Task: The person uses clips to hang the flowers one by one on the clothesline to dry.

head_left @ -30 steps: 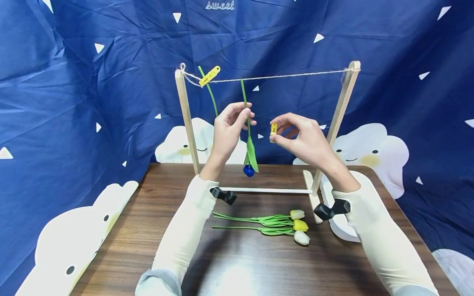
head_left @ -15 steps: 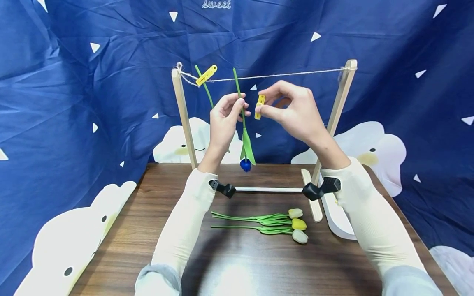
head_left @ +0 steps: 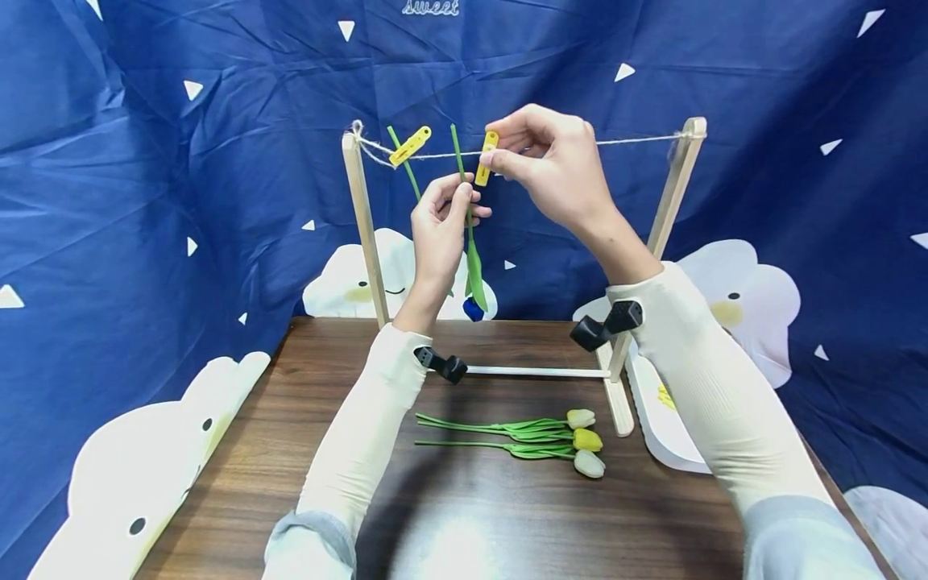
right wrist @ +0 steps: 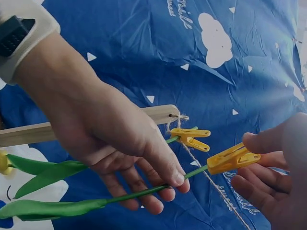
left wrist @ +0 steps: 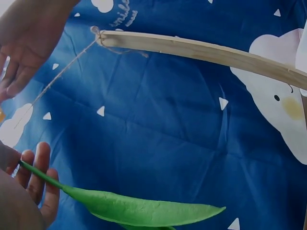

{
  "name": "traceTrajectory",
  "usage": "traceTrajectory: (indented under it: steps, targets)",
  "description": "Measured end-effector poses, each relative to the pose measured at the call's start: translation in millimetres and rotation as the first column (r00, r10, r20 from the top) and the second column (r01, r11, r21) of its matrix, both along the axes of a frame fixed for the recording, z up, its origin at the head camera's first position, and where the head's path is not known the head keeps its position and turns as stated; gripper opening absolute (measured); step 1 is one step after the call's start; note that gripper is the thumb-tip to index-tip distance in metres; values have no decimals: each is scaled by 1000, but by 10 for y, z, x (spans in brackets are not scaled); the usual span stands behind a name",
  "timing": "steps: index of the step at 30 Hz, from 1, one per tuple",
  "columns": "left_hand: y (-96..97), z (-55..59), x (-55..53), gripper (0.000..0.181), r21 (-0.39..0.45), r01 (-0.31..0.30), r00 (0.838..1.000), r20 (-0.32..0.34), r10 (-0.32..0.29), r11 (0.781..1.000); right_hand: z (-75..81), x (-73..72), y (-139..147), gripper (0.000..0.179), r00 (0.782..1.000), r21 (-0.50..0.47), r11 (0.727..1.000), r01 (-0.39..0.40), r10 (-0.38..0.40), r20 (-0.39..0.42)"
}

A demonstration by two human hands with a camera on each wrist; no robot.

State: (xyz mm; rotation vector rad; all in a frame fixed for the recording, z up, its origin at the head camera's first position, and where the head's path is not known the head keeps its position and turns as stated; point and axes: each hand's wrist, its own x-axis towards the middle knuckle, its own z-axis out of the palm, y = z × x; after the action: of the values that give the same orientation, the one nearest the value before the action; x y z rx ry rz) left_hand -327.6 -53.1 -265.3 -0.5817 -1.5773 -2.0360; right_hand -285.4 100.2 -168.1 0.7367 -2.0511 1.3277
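My left hand (head_left: pixel 440 225) pinches the green stem of an upside-down blue tulip (head_left: pixel 474 309), its stem end rising past the string (head_left: pixel 631 141). Between right thumb and fingers, my right hand (head_left: pixel 561 165) holds a yellow clothespin (head_left: pixel 486 169) close to the string, just right of that stem. In the right wrist view the held clothespin (right wrist: pixel 223 162) has its nose right at the stem end. Another yellow clothespin (head_left: pixel 410 146) clips a second tulip's stem (head_left: pixel 414 184) to the string at the left. That tulip's yellow bloom (right wrist: pixel 5 163) shows in the right wrist view.
The string runs between a left wooden post (head_left: pixel 366 229) and a right wooden post (head_left: pixel 674 189). A white crossbar (head_left: pixel 536 372) joins them low down. White and yellow tulips (head_left: pixel 587 440) lie on the table (head_left: pixel 326 387). A white tray (head_left: pixel 670 451) holds small yellow pieces.
My right hand has carried the clothespin up and left to the string beside the stem. My left hand has raised the blue tulip slightly leftward, bringing its stem end above the string.
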Motion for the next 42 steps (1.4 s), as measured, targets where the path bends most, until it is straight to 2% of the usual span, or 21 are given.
traceTrajectory:
  steps: [3, 10, 20, 29, 36, 42]
  targets:
    - [2, 16, 4, 24, 7, -16, 1000, 5, 16, 1000, 60, -50, -49, 21, 1000, -37, 999, -16, 16, -4]
    - [14, 26, 16, 23, 0, -30, 999, 14, 30, 1000, 139, -167, -144, 18, 1000, -71, 997, 9, -11, -28]
    - [-21, 13, 6, 23, -18, -50, 999, 9, 51, 999, 116, -299, -247, 13, 999, -167, 985, 33, -38, -24]
    - [-15, 23, 18, 24, -19, -69, 998, 8, 69, 997, 65, -342, -301, 11, 996, -344, 936, -76, 84, 8]
    - [20, 40, 22, 24, -8, -101, 994, 28, 102, 995, 44, -381, -359, 9, 991, -390, 916, -95, 124, 50]
    - [52, 34, 27, 22, -3, -124, 991, 40, 124, 992, 12, -396, -394, 10, 986, -406, 911, -69, 125, 113]
